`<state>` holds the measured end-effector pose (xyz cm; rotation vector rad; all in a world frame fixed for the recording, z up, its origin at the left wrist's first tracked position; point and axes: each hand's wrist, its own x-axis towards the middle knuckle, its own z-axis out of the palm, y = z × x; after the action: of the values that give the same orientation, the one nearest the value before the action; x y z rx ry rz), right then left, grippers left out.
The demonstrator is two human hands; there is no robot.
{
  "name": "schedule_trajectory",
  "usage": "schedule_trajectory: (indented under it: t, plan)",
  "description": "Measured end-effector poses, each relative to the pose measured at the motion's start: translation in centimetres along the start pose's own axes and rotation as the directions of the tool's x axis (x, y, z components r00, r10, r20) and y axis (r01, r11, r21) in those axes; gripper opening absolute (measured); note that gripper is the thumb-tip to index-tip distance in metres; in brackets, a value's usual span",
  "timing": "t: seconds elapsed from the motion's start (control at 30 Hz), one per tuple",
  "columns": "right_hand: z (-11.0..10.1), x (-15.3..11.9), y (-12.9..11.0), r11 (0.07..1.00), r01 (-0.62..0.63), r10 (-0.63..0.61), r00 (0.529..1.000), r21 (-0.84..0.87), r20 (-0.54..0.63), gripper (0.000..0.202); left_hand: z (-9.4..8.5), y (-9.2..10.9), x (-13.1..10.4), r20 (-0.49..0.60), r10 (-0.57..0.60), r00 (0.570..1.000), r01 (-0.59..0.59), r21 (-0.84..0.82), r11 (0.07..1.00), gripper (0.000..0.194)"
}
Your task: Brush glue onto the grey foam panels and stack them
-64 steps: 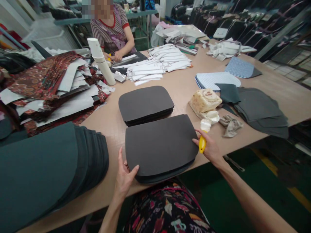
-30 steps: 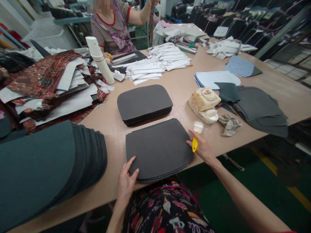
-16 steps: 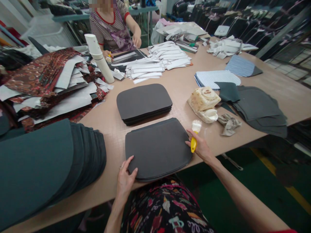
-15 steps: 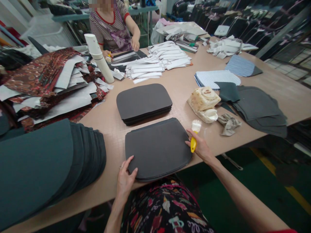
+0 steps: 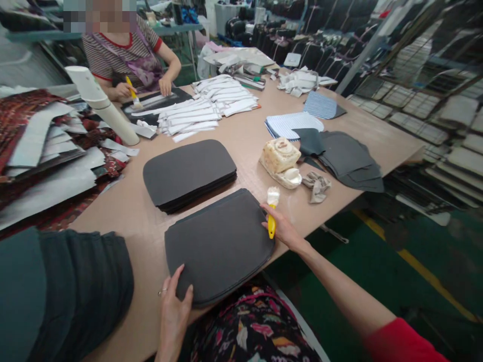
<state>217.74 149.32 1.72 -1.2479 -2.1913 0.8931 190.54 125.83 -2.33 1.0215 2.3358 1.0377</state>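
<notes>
A near stack of dark grey panels [image 5: 219, 246] lies at the table's front edge. My left hand [image 5: 174, 306] rests at its lower left corner, fingers apart, thumb and fingertips on the top panel. At the right edge of the stack, my right hand [image 5: 281, 226] holds a yellow-handled brush [image 5: 271, 221], its whitish bristles pointing away from me. Just behind is a second grey stack [image 5: 190, 171]. A glue-crusted container [image 5: 281, 156] stands beyond the brush, with a crumpled cloth [image 5: 317, 186] beside it.
Dark green panels [image 5: 86, 281] are piled at the left, patterned scraps [image 5: 45, 161] behind them. A white cylinder [image 5: 103, 108] leans nearby. Across the table [image 5: 249, 133], a person brushes a dark piece beside white strips [image 5: 207, 108]. More grey panels [image 5: 350, 158] lie right.
The view has turned to the right, so the table's things appear further left. Both my hands keep their places on the near stack. The other person's brush now shows over the dark piece.
</notes>
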Motion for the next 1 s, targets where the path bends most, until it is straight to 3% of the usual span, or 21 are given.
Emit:
schedule_trajectory:
  t: [0.23, 0.53, 1.0]
  plan:
    - [-0.6, 0.4, -1.0, 1.000, -0.009, 0.009, 1.000, 0.016, 0.006, 0.047, -0.1, -0.5, 0.2, 0.023, 0.027, 0.999, -0.027, 0.011, 1.000, 0.057]
    - [-0.8, 0.5, -0.4, 1.000, 0.004, -0.005, 0.999, 0.009, 0.039, 0.048, -0.1, -0.8, 0.5, 0.029, 0.024, 0.999, -0.024, -0.029, 0.999, 0.057]
    - [-0.4, 0.5, 0.2, 0.982, 0.084, -0.074, 0.995, -0.171, 0.066, 0.047, 0.3, -0.8, 0.3, -0.003, 0.005, 1.000, -0.005, -0.009, 1.000, 0.054]
